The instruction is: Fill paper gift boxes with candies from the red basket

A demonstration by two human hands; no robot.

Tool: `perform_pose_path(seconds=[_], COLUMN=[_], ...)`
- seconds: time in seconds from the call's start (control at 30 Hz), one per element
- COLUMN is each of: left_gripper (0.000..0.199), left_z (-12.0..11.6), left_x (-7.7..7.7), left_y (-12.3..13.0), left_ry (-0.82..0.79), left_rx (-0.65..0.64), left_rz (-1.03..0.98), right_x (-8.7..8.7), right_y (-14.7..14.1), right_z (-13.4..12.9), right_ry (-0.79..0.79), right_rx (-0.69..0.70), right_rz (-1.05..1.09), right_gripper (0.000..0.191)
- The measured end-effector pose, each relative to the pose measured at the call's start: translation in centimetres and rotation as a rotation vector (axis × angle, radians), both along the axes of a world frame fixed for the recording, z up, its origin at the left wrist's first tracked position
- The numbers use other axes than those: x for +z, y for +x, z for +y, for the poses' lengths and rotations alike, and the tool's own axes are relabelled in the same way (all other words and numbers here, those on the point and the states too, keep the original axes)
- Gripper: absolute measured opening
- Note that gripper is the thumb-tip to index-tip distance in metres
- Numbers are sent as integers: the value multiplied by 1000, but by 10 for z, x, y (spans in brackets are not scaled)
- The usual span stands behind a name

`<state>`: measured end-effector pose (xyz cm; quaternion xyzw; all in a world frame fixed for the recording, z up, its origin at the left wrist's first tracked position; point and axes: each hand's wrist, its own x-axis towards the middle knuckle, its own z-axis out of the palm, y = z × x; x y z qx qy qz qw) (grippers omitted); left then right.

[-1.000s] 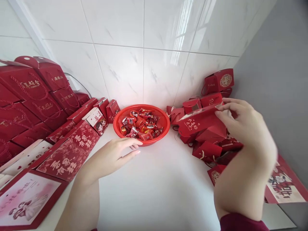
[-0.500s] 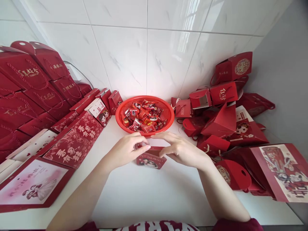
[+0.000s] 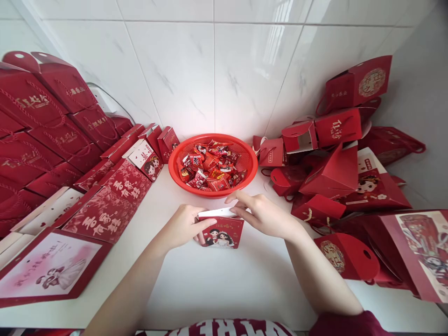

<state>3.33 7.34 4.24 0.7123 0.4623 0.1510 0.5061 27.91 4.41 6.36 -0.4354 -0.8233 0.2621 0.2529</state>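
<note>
A small red candy box (image 3: 226, 235) printed with a cartoon bride and groom stands upright on the white table between my hands. Its top flap (image 3: 217, 213) shows its white inner side. My left hand (image 3: 184, 226) grips the box's left side, thumb on the printed front and other fingers partly hidden. At the top right corner, my right hand (image 3: 261, 214) holds the flap's edge between thumb and fingers, the index finger stretched out above. Just behind the box sits a red plastic basket (image 3: 175, 181) holding several wrapped candies (image 3: 213, 168).
Stacked red gift bags (image 3: 38, 112) stand at the left, with a row of closed red boxes (image 3: 112, 205) beside them. Red boxes and bags (image 3: 332, 172) pile up at the right. A tiled wall (image 3: 182, 70) bounds the back of the white table (image 3: 224, 289).
The box's white-lined top flap has swung up over its opening, and the printed front now faces me more. My left thumb moved onto the front; my right fingers closed on the flap.
</note>
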Motion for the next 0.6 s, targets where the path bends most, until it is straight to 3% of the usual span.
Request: perform_pose_path(seconds=[0.07,0.17,0.4,0.6], left_gripper=[40,41,60,55], left_z=[-3,-6,-9,-8], left_x=[-9,-16,-14,-23], left_y=[-1,-1,-4,-4], left_ry=[-98,-113,117,88], left_rx=[88,179,267,254], left_rz=[-132,-233,-57,-133], right_x=[-3,-7,-10,-8], right_y=[-1,-3,-9,-10], right_z=[2,3,-1,-3], right_ry=[-15,-41,74,112], right_rx=[-3,43,65,77], right_rz=[40,115,61,-18], right_gripper=[17,21,26,29])
